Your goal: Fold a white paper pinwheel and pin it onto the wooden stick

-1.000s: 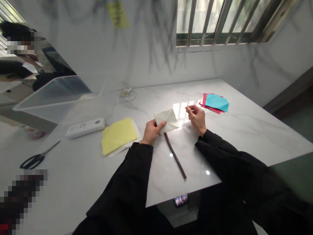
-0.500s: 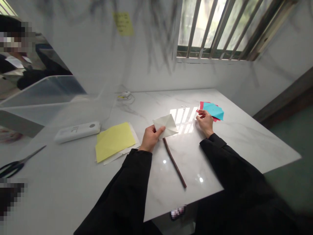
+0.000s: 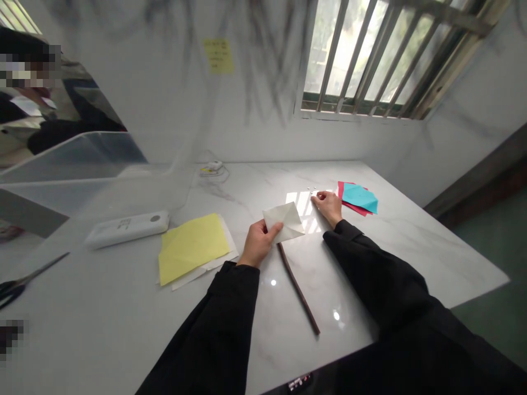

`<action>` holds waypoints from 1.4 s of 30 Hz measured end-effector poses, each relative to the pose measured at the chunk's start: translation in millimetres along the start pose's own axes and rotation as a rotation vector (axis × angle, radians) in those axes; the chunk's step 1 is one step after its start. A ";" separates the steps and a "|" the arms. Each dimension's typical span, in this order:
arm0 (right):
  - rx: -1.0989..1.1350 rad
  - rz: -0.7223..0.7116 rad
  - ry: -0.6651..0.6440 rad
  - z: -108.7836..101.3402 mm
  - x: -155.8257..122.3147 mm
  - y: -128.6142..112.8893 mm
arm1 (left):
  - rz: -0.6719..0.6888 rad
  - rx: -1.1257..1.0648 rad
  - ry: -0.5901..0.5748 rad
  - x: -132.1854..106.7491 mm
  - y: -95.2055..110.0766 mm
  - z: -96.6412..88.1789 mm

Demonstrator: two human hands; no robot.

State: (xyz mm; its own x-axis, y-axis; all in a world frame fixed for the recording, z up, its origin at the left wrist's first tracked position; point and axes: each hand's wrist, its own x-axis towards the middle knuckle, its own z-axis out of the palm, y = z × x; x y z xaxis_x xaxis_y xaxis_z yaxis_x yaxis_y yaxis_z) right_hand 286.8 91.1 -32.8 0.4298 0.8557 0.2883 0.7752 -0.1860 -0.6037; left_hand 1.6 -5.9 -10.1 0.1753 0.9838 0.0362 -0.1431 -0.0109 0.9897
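A creased square of cream paper (image 3: 288,220) is pinched between the thumb and fingers of my left hand (image 3: 260,241). Below it, a dark brown stick (image 3: 298,288), slightly bent, lies on the table with its top end close to the paper. My right hand (image 3: 328,207) is low over the tabletop, fingertips drawn together beside a few tiny white bits (image 3: 312,189). Whatever is between those fingertips, if anything, is too small to make out. Just right of that hand lie a blue paper piece (image 3: 359,197) and red paper (image 3: 356,209) under it.
Yellow paper (image 3: 193,247) lies over white sheets (image 3: 206,270) on the left. Beyond are a white oblong device (image 3: 127,229), scissors (image 3: 28,280), a clear plastic bin (image 3: 86,189) and a small cable bundle (image 3: 212,168). Another person (image 3: 39,93) sits at the far left.
My right hand has moved left, away from the red and blue papers, toward the tiny white bits. My left hand still holds the cream paper. The view has tilted slightly upward.
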 end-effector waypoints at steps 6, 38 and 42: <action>0.071 0.052 0.067 13.0 24.0 -13.7 | -0.008 0.027 0.002 -0.7 0.1 -1.1; 0.165 0.165 0.179 21.9 46.3 -7.9 | 0.000 0.024 0.011 -3.2 6.6 -0.7; 0.242 0.155 0.231 16.8 41.2 -5.2 | -0.007 0.010 0.016 -2.7 6.8 -0.9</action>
State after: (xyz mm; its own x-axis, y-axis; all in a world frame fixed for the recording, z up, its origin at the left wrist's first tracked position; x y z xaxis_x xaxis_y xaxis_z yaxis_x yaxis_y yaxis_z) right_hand 292.8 135.4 -30.2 0.6486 0.6892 0.3230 0.5723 -0.1618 -0.8039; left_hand -0.7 -8.4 -3.5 0.1610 0.9866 0.0270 -0.1323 -0.0056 0.9912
